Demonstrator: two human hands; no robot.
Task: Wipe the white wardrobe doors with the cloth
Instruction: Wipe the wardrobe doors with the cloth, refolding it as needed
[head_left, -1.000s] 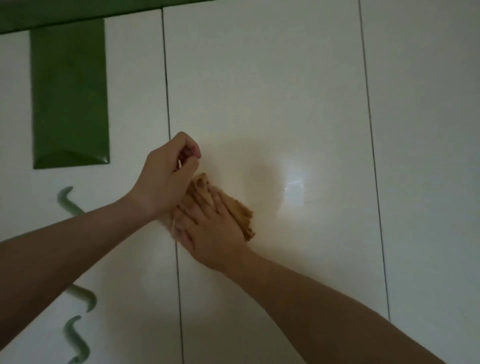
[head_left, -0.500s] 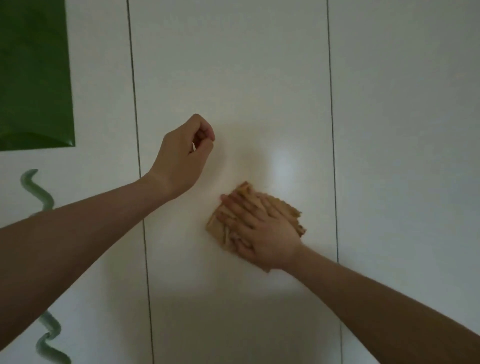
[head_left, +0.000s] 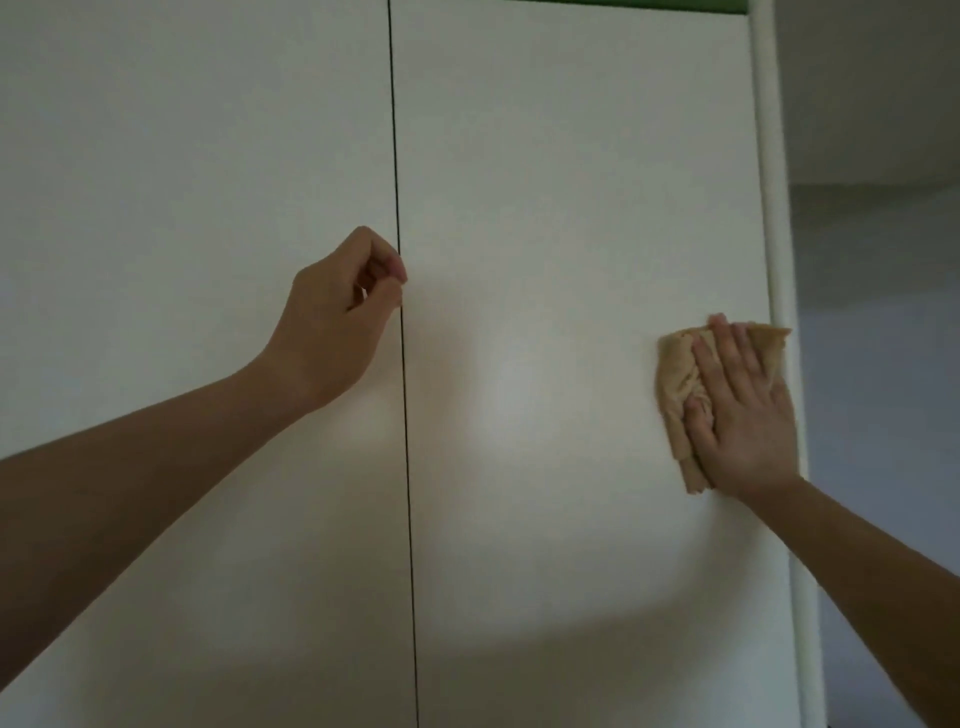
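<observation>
Two white wardrobe doors fill the view, a left door (head_left: 197, 208) and a right door (head_left: 571, 208), split by a thin dark gap. My right hand (head_left: 740, 410) lies flat, fingers up, pressing a crumpled tan cloth (head_left: 675, 379) against the right door close to its right edge. My left hand (head_left: 340, 319) is curled into a loose fist, its fingertips at the gap between the doors, with nothing seen in it.
A white rounded corner post (head_left: 779, 260) runs down the wardrobe's right edge. Beyond it is a grey wall (head_left: 878, 364). A thin green strip (head_left: 675, 4) shows along the wardrobe's top.
My right hand has slid the cloth to the right across the door, from near the gap to the right edge. The view has shifted right; the green panel has left the frame.
</observation>
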